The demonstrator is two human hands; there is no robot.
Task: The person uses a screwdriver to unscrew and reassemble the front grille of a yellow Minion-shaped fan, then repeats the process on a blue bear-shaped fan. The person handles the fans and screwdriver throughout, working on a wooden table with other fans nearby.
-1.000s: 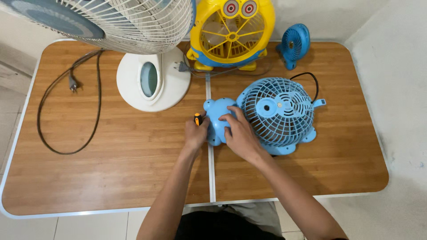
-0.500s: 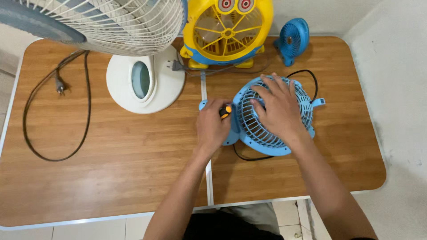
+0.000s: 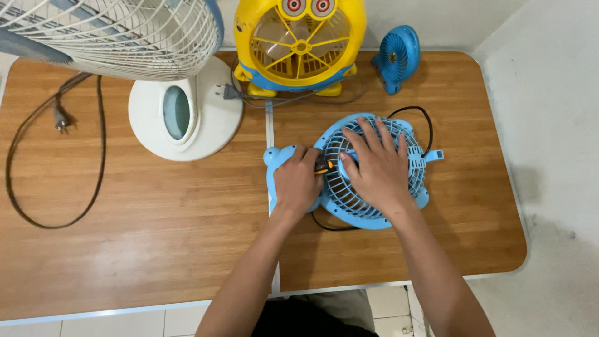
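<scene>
Head view looks straight down on a wooden counter (image 3: 156, 237), where a small blue fan (image 3: 368, 187) lies flat with its round grille facing up, a little right of the middle seam of the counter. Both hands are on this fan. The right hand (image 3: 374, 165) is spread open and flat, with its palm and fingers pressing on the grille from above, so it does not grasp but only holds the fan down. The left hand (image 3: 297, 181) is closed around a small screwdriver with an orange and black handle (image 3: 324, 166), and it rests on the blue base of the fan at the left edge of the grille. The tool points to the right, toward the rim of the grille, just beside the right thumb. So the fan lies directly under the hands; its long axis goes left to right, from the base under the left hand to the grille under the right hand. The left hand is nearer to the joint between base and grille. A black cord (image 3: 418, 118) curves behind the fan. Farther away stand a yellow fan (image 3: 299, 43), a tiny blue fan (image 3: 396, 56) and a big white fan (image 3: 187, 112), well apart from the hands.
</scene>
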